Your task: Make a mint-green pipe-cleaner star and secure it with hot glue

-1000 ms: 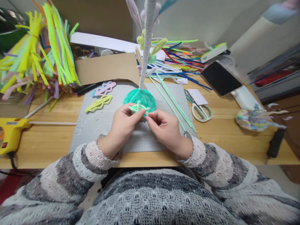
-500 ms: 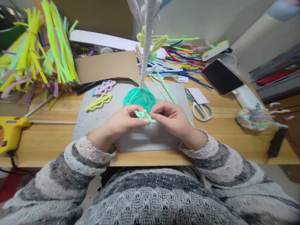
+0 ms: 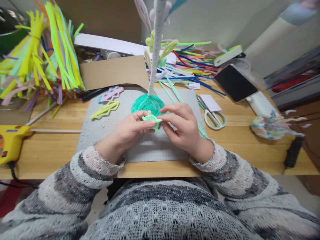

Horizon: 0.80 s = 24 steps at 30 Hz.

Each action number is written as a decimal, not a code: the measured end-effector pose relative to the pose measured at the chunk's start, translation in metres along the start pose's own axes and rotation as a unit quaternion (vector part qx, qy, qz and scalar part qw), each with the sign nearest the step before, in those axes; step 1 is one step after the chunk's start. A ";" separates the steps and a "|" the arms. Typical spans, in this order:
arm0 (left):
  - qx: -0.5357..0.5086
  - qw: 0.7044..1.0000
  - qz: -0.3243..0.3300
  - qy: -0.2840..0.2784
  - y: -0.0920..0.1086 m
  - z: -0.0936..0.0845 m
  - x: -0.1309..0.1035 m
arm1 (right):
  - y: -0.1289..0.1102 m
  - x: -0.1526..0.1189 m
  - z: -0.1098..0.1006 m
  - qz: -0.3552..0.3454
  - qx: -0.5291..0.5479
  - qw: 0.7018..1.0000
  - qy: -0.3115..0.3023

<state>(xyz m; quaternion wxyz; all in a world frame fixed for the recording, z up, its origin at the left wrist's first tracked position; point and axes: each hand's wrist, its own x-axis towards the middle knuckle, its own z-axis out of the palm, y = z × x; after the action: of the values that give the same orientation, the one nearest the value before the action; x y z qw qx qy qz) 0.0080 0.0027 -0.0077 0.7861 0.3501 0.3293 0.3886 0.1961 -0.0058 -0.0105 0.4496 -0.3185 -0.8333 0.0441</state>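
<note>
Between the thumb and fingers of my left hand (image 3: pixel 127 130) is a small mint-green pipe-cleaner shape (image 3: pixel 153 119) with pointed corners. My right hand (image 3: pixel 183 125) has its thumb and fingertips at the right-hand corner of this shape, pinching it lightly; its index finger is raised a little. Just behind both hands lies a round green coiled base (image 3: pixel 145 102), partly covered by them. A white wrapped stem (image 3: pixel 155 50) rises from the base, with pastel pipe-cleaner flowers and leaves around its upper part.
The grey cutting mat (image 3: pixel 105 133) carries yellow (image 3: pixel 106 110) and pink-purple zigzag pipe-cleaner pieces (image 3: pixel 112 94). At left are a yellow glue gun (image 3: pixel 12 141) and pipe-cleaner bundles (image 3: pixel 35 56). Scissors (image 3: pixel 215 118), a phone (image 3: pixel 235 81) and a pastel coiled piece (image 3: pixel 268 126) lie right.
The mint-green shape has been turned and tilted in my left hand. My right fingers have spread and shifted their hold, with the index finger lifting away.
</note>
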 end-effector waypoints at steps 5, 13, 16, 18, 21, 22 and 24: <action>0.028 0.998 0.029 0.049 -0.006 0.001 0.000 | 0.001 -0.002 0.005 0.056 0.089 0.994 -0.035; -0.009 0.999 0.023 0.043 -0.008 0.002 0.001 | 0.002 -0.007 0.009 0.133 0.150 0.979 -0.043; 0.012 0.997 0.055 0.056 -0.010 0.002 0.001 | -0.002 -0.008 0.011 0.193 0.187 0.963 -0.025; 0.041 0.993 0.088 0.069 -0.013 0.002 0.002 | -0.006 -0.009 0.013 0.237 0.228 0.944 -0.004; 0.068 0.986 0.136 0.074 -0.017 0.001 0.002 | -0.009 -0.010 0.019 0.299 0.297 0.906 0.032; 0.073 0.984 0.146 0.072 -0.018 0.001 0.002 | -0.010 -0.010 0.020 0.313 0.314 0.895 0.045; 0.076 0.985 0.139 0.066 -0.018 0.001 0.002 | -0.010 -0.009 0.022 0.339 0.343 0.874 0.064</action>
<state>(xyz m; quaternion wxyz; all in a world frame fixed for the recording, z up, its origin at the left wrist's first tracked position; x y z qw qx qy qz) 0.0170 -0.0037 -0.0223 0.6720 0.4252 0.3570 0.4902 0.1777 -0.0140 -0.0263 0.5402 -0.4088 -0.5765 0.4568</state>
